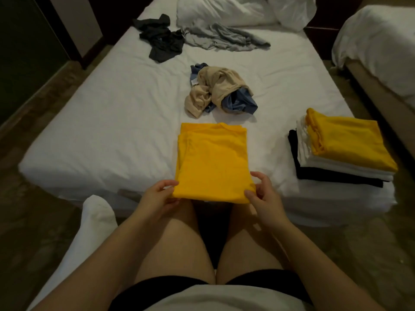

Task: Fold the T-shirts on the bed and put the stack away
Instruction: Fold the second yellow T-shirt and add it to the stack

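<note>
Head view looks down over bare knees at a white bed (112, 122). At its near edge lies a folded yellow T-shirt (211, 160), its collar end pointing away and its near hem hanging just past the mattress edge. The left hand (157, 196) pinches the near left corner of that hem between thumb and fingers; the right hand (262, 196) grips the near right corner the same way, thumb on top. To the right, near the bed's corner, sits a folded stack (341, 153): black at the bottom, white in the middle, another yellow shirt on top. Beyond the held shirt, a crumpled beige and blue heap (217, 90) lies mid-bed. Farther back lie a rumpled black shirt (161, 39) and a grey shirt (224, 37), just before a white pillow (224, 12).
</note>
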